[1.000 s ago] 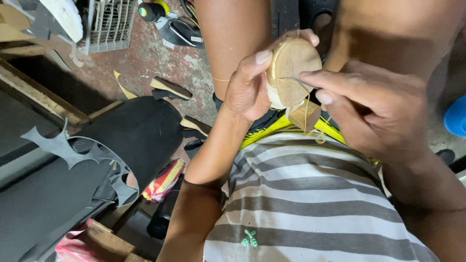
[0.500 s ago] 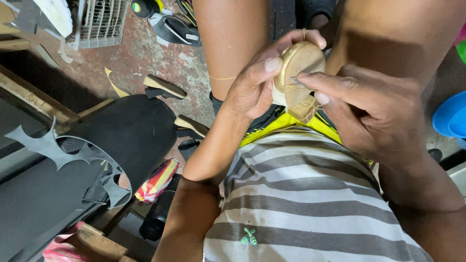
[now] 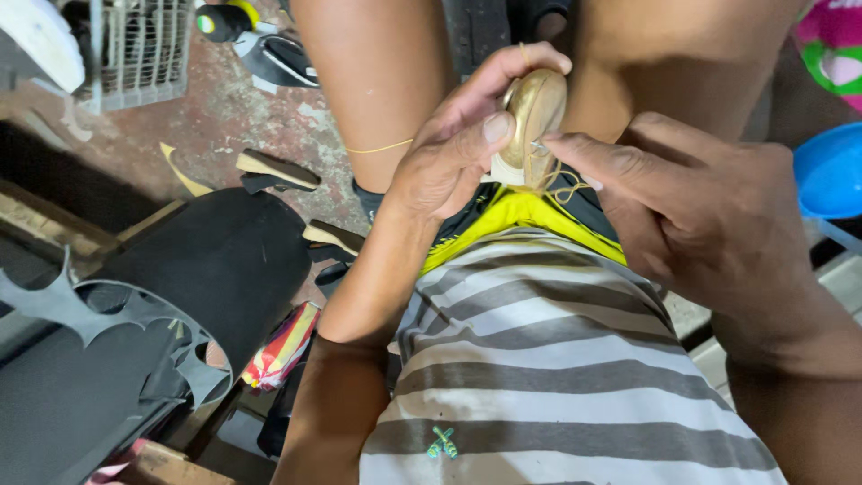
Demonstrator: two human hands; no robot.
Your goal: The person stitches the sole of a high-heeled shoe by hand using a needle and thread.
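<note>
My left hand (image 3: 462,144) grips a small rounded tan shoe part (image 3: 532,117) edge-on above my lap, thumb on its near face and fingers curled over the top. My right hand (image 3: 691,216) pinches at its side with thumb and forefinger, where a thin needle tip and loose yellowish thread (image 3: 561,184) show. The thread hangs in a small tangle just below the piece. Both knees rise on either side behind the hands.
A rolled black sheet (image 3: 215,260) with cut-out shapes lies at the left. Sole scraps (image 3: 278,169) are strewn over the reddish floor, with a wire rack (image 3: 135,49) at top left and a blue bowl (image 3: 831,171) at the right edge.
The tan piece has turned from face-on to edge-on and rose slightly. My right hand pulled the thread in close, so the long loop is now a small tangle.
</note>
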